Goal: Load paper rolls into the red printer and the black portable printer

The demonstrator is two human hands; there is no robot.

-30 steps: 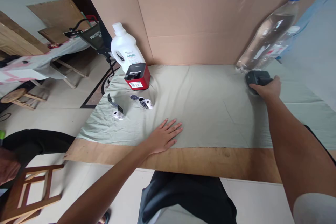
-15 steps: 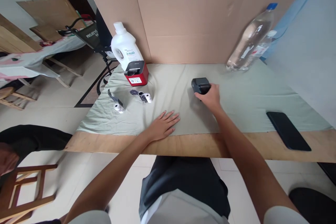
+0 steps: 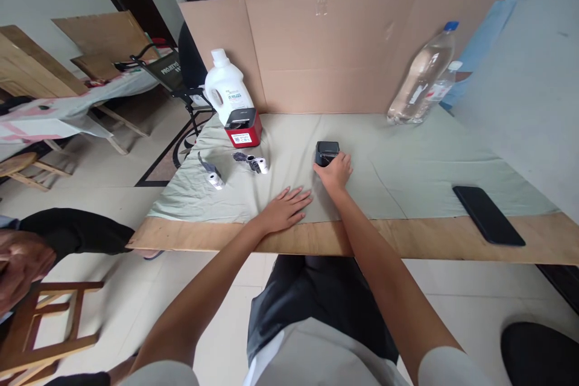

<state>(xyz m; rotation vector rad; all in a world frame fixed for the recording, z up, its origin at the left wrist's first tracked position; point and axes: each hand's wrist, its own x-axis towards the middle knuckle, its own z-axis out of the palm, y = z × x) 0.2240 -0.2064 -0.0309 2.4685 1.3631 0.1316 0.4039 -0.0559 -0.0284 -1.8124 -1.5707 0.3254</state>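
Observation:
My right hand (image 3: pixel 335 172) is closed around the right and near sides of a small black box-shaped device (image 3: pixel 326 151), which looks like a compact printer. The device is at mid-table on the pale green cloth (image 3: pixel 289 132). Flat on the cloth, my left hand (image 3: pixel 286 208) has its fingers spread and holds nothing. To its upper left lie small white paper rolls, one (image 3: pixel 216 181) with a dark strip trailing from it and another (image 3: pixel 261 165) beside more dark strips. A red and black box-shaped device (image 3: pixel 244 128) with a label stands farther back.
A white detergent bottle (image 3: pixel 228 87) stands behind the red device. Cardboard (image 3: pixel 325 66) walls the back. Two clear plastic bottles, the larger (image 3: pixel 423 75) blue-capped, stand at the back right. A black phone (image 3: pixel 488 215) lies near the front edge. Another person's hand (image 3: pixel 25 265) is at left.
My right hand has shifted left with the black device, which now faces more squarely forward. My left hand stays flat on the cloth. The camera view has shifted slightly.

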